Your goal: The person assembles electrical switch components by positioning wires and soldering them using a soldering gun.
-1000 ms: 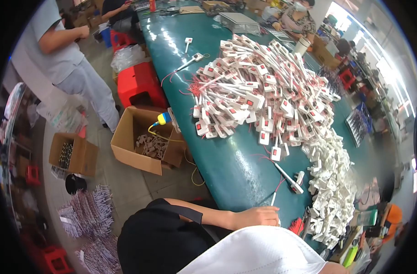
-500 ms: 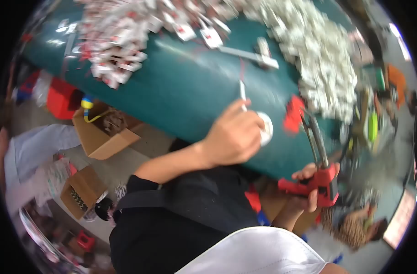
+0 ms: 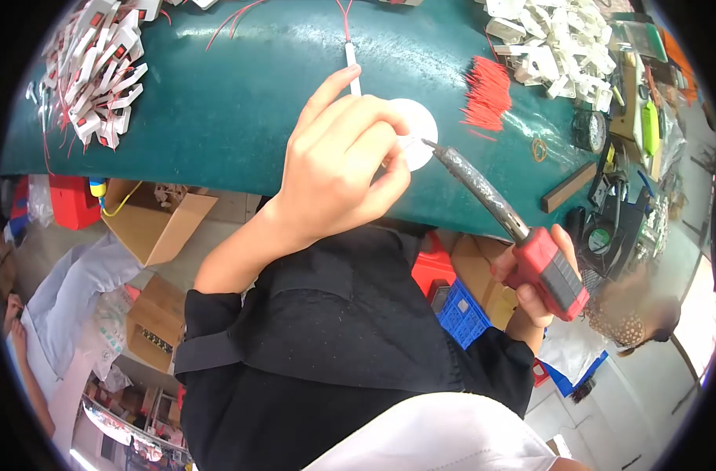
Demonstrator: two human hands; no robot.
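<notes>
My left hand is over the green table, its thumb and fingers pinched together at the edge of a round white disc. What they pinch is too small to make out. The index finger stretches up against a narrow white plastic piece with red wires at its top; my hand covers its lower end. My right hand grips a soldering iron by its red and black handle. The iron's dark tip points up-left and reaches the disc, close to the left fingertips; contact is unclear.
On the green table lie a bundle of red wires, a heap of white housings and a pile of white switch pieces. A brown bar is near the right edge. Cardboard boxes stand below; another person's sleeve shows left.
The view has shifted, and the piles now appear further out. The soldering iron has swung from pointing up, apart from the disc, to pointing left with its tip at the disc.
</notes>
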